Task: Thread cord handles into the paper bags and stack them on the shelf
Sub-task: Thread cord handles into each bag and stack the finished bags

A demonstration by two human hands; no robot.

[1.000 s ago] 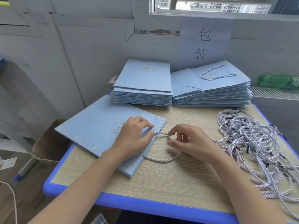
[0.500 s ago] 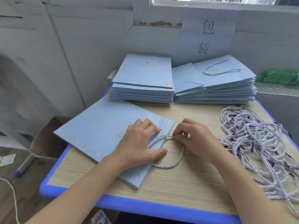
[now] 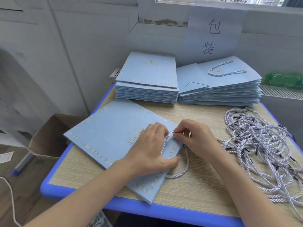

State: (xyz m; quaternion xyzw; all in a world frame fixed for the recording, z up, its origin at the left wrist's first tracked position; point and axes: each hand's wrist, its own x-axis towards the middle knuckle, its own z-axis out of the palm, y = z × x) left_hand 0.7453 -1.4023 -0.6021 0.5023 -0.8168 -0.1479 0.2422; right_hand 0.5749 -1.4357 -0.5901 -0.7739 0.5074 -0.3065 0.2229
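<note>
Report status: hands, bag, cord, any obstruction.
Left hand flat on bag. Right hand pinches cord at bag's top edge. Spare cord pile right, apart; nothing blocking.

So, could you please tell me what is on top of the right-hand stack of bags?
A looped cord handle lies on the right stack. Its ends cannot be made out.

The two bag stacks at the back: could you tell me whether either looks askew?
Yes. The right stack is fanned unevenly, its edges splayed; the left stack sits square.
</note>
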